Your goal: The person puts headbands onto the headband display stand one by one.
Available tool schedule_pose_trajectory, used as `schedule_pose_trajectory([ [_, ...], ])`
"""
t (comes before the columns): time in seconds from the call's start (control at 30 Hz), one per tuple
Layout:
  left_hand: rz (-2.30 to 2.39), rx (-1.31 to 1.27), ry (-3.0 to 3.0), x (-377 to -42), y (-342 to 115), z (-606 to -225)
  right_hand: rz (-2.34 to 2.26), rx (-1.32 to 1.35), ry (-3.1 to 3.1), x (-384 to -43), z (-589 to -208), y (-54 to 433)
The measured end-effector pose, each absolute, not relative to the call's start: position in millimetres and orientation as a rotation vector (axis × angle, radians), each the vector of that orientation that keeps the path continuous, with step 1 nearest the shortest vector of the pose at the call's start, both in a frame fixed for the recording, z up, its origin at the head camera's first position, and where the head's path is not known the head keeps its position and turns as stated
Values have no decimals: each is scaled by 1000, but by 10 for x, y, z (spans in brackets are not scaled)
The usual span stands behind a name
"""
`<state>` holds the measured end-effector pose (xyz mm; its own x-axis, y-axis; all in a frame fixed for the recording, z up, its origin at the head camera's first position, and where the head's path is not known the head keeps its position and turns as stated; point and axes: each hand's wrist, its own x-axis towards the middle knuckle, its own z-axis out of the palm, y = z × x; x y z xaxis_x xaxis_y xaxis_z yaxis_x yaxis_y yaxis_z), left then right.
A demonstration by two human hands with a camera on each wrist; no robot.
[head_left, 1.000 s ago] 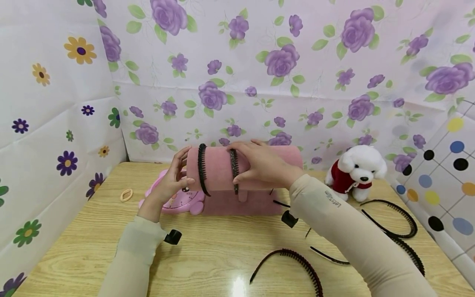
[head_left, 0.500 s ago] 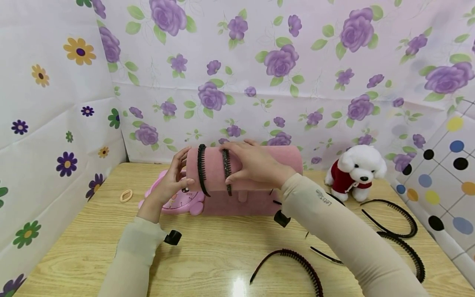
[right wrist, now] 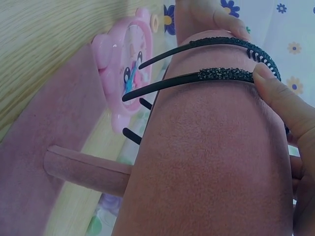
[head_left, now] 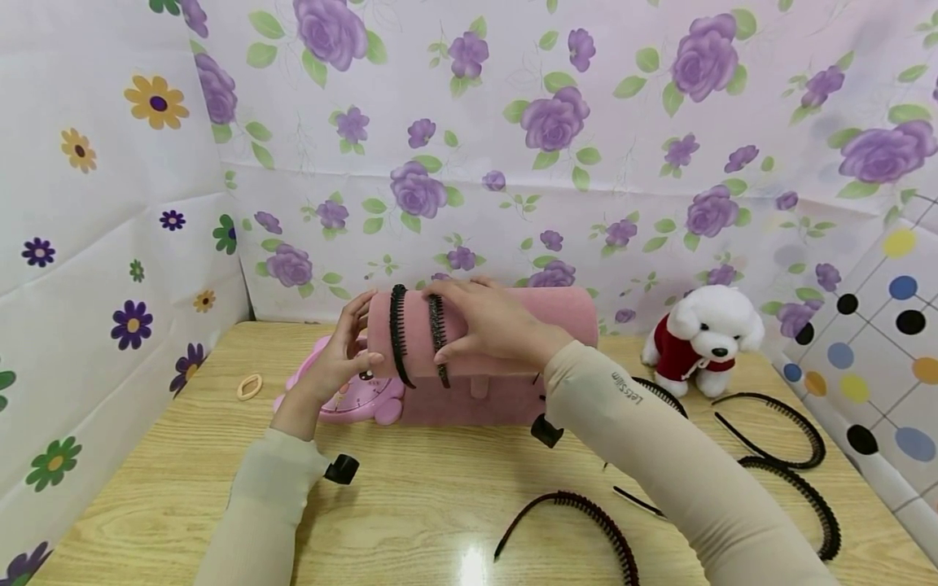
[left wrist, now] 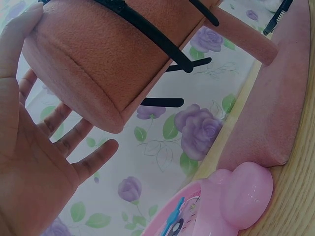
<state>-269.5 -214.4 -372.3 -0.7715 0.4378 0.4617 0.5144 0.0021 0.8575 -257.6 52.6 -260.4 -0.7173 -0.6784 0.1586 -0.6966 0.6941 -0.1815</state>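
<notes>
A pink plush headband stand has a thick horizontal roll on a post above a flat base. My left hand holds the roll's left end, thumb in front and fingers behind. Close by, a black toothed headband is around the roll. Just right of it sits a sparkly dark headband, which my right hand holds, its thumb on the front and fingers over the top. In the right wrist view the thumb presses the edge of this glittery headband. Both headbands' bare tips stick out below the roll.
A pink clock stands behind my left hand. Several dark headbands lie at the right, including a reddish one in front. A white toy dog in red sits at the back right. A small tan oval ring lies left.
My right hand has slid the sparkly headband leftward along the roll, closer to the black one. My left hand has stayed at the roll's end.
</notes>
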Motion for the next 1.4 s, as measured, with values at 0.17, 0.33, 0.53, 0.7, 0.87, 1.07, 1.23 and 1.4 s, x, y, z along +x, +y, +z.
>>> schedule_pose_trajectory([
  [0.17, -1913, -1042, -2180, -2704, -2142, -3731, 354, 1130, -2835, -2573, -2603, 496],
  [0.33, -1914, -1047, -2176, -2709, -2142, -3728, 348, 1131, -2824, -2574, -2605, 461],
  [0.53, -1905, -1049, -2186, -2702, -2146, -3726, 334, 1129, -2816, -2575, -2614, 420],
  [0.7, -1900, -1048, -2186, -2704, -2151, -3733, 332, 1126, -2817, -2575, -2612, 396],
  [0.87, -1895, -1043, -2183, -2705, -2158, -3733, 309, 1121, -2810, -2571, -2619, 387],
  [1.07, -1898, -1037, -2175, -2695, -2161, -3736, 302, 1152, -2759, -2554, -2616, 430],
  [1.23, -1904, -1039, -2184, -2693, -2143, -3749, 449, 1133, -2725, -2472, -2557, 564],
  [1.4, -1898, -1024, -2196, -2702, -2142, -3740, 499, 1135, -2673, -2394, -2482, 689],
])
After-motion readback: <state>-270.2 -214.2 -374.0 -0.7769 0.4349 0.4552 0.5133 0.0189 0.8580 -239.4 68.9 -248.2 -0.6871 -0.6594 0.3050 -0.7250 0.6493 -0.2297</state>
